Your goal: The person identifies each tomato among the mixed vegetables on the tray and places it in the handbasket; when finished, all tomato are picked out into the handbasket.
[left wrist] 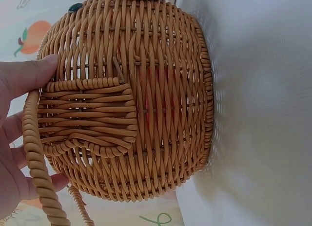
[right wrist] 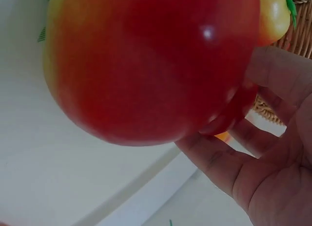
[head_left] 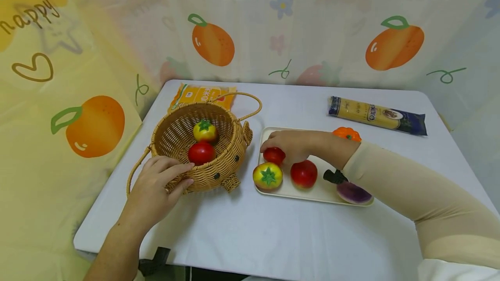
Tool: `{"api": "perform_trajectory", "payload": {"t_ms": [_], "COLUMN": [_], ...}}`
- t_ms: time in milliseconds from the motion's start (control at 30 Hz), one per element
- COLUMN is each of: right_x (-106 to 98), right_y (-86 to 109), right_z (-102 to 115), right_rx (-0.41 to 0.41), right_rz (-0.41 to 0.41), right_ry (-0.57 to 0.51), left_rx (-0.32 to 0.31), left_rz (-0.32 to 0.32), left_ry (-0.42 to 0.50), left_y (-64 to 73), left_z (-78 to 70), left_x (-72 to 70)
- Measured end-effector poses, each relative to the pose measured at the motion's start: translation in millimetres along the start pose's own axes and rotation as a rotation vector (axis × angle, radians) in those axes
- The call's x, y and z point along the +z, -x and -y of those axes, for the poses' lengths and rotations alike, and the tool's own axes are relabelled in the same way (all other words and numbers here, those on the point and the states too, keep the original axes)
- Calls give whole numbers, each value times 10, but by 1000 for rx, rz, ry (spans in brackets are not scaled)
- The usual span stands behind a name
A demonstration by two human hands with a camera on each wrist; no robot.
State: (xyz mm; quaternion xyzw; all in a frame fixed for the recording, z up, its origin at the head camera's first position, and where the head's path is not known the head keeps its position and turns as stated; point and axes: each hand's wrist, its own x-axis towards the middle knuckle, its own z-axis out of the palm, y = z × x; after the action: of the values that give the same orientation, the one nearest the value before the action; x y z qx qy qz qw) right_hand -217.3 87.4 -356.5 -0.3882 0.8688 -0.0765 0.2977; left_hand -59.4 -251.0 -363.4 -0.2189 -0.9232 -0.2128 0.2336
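Note:
My left hand point(head_left: 162, 185) grips the near-left rim of a wicker basket point(head_left: 226, 159), thumb and fingers on either side in the left wrist view. Inside the basket lie a smooth red tomato point(head_left: 202, 154) and a yellow-red fruit with a green star-shaped top point(head_left: 205, 132). Over the cream tray point(head_left: 242, 194), my right hand point(head_left: 291, 145) has its fingers curled round another red tomato point(head_left: 274, 155), partly hidden by the hand. A red apple-like fruit point(head_left: 304, 174) and a yellow fruit with a green top point(head_left: 267, 176) sit beside it, the red one looming large in the right wrist view.
A purple eggplant point(head_left: 353, 192) lies at the tray's right end, partly under my right sleeve. Behind the forearm shows an orange pumpkin point(head_left: 347, 133). A noodle packet point(head_left: 376, 115) lies at the back right, and an orange packet point(head_left: 201, 93) behind the basket.

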Motion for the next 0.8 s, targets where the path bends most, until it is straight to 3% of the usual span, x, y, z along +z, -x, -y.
{"api": "perform_trajectory", "payload": {"t_ms": [533,800], "right_x": [-161,-266], "right_y": [156,296], "right_z": [-88,-151], "right_rx": [-17,44], "right_rz": [-57,-67], "right_ry": [0,-7], "left_rx": [5,2], "left_rz": [-1,2], "left_ry": [7,4], "left_y": [-6,-3], "left_z": [-5,-9], "left_x": [3,0]}}
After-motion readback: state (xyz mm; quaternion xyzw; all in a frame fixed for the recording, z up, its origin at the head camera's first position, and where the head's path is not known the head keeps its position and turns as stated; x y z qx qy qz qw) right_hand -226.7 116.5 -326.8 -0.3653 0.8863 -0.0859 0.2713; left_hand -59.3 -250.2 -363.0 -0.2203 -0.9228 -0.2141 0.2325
